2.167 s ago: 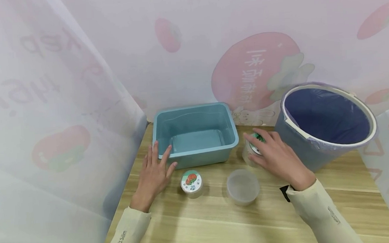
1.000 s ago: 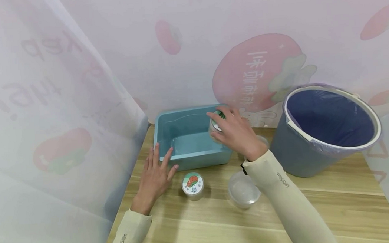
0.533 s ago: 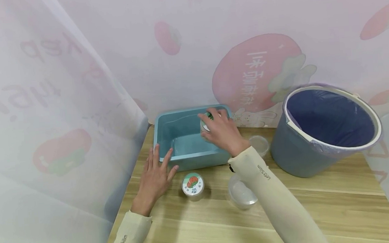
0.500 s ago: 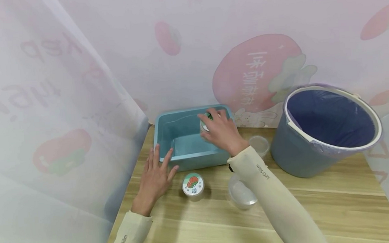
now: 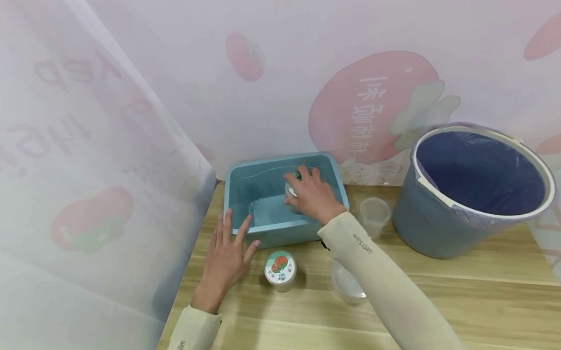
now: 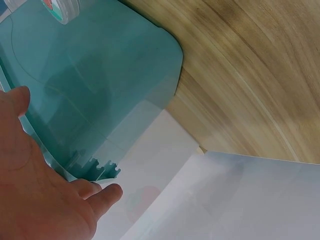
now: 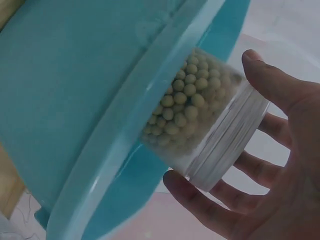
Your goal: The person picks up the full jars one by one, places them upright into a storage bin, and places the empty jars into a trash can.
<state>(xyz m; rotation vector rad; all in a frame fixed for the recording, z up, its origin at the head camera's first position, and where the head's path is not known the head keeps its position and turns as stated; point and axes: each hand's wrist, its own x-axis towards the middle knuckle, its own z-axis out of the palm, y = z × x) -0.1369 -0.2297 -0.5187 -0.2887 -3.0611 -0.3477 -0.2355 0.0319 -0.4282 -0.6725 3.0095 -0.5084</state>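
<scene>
"Let's Slim" on L sleeve (image 5: 186,337), R sleeve (image 5: 388,283).

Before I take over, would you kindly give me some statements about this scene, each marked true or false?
1. The right-hand grip holds a clear lidded jar of small pale balls. True.
2. The fruit-label jar stands on the wooden table, in front of the teal tub. True.
3. Two jars are held off the table. False: only one is; the left-hand grip just touches the tub's rim, fingers spread.
4. The held jar is at least partly inside the tub. True.
5. A bucket stands left of the tub. False: the lined bucket stands right of it.
</scene>
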